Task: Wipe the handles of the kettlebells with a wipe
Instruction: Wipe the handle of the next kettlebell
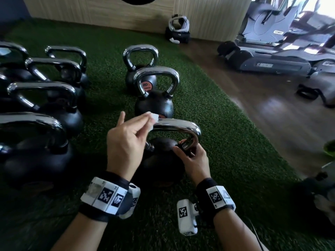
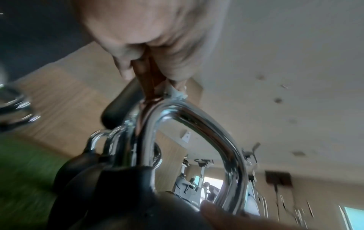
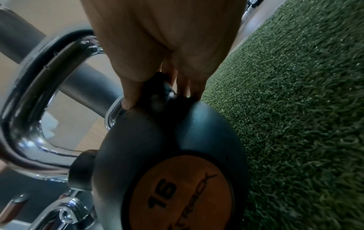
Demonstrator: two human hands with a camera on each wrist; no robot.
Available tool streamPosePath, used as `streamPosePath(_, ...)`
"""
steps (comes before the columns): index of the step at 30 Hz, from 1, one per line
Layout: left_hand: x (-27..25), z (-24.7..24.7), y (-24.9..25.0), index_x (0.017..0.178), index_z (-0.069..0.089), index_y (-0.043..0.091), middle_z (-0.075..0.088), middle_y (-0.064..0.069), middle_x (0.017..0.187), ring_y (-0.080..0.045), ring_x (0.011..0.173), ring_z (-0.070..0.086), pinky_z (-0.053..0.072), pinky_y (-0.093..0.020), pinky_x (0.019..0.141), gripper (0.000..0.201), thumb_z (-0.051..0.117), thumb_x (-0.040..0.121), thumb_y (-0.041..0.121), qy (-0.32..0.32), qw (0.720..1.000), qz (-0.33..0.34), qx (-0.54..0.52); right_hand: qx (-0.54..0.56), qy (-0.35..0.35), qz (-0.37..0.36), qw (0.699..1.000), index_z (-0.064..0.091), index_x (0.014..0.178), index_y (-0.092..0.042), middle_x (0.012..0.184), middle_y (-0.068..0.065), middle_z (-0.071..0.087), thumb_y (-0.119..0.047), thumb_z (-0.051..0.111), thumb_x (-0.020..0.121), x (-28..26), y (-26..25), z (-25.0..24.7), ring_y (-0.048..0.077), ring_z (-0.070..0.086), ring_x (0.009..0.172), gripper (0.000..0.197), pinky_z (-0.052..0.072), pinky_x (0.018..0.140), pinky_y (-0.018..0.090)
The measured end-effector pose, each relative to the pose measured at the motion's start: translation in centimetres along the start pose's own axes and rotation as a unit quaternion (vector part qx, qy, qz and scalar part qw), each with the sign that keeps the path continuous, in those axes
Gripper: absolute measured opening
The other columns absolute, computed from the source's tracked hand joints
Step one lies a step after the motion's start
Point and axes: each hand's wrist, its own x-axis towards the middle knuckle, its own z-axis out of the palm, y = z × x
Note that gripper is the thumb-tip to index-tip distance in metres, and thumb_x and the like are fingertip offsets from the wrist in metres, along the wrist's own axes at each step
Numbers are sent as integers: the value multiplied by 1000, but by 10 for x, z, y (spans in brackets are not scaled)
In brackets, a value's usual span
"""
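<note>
Green turf [image 1: 208,109] carries rows of kettlebells, and on the nearest kettlebell [image 1: 163,160] our right hand [image 1: 192,160] clamps the chrome handle [image 1: 177,126] at its base (to steady it, we judge) while our left hand [image 1: 123,142] pinches the wipe [image 1: 151,117] against its top.

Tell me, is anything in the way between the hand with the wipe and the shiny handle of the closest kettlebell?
Nothing visible is. The left hand pinches the wipe right against the top of the handle. The right hand grips that kettlebell low at the handle's far end, out of the wipe's way.
</note>
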Motion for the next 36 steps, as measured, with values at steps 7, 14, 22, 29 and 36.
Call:
streamPosePath(7,-25,-3,-20,114,77,6,76,0,112,-5,103,72,52,-30,106,20,71,97,15,82,995,-43,-29,23,3,17,1000,74,98,-28,99,-6,79,-46,88,71,0,5,5,12,76,96,35,62,92,46)
streamPosePath(14,-50,8,-21,117,72,11,76,2,106,0,98,74,57,-17,87,21,66,98,17,146,951,-201,-183,37,8,19,999,74,103,-26,101,-5,79,-39,89,76,-4,1,5,8,76,96,33,62,94,44)
streamPosePath(22,-74,25,-29,113,73,11,74,31,87,6,85,73,55,-10,78,16,67,98,11,145,928,-275,-204,51,21,21,998,75,102,-22,100,-2,80,-29,89,79,-6,-1,6,11,77,96,28,61,94,45)
streamPosePath(29,-86,21,-33,95,80,25,77,14,79,-6,73,74,60,-24,68,8,73,93,28,100,956,-229,-156,14,43,20,999,76,96,-28,94,-8,80,-41,89,74,-10,-3,4,11,75,93,29,61,93,47)
streamPosePath(36,-46,37,-53,102,81,5,77,7,85,14,74,69,52,-6,68,23,80,88,24,48,967,-217,-124,-128,117,-38,984,74,98,-29,87,-17,73,-43,88,75,-70,-9,-1,5,69,85,30,46,72,18)
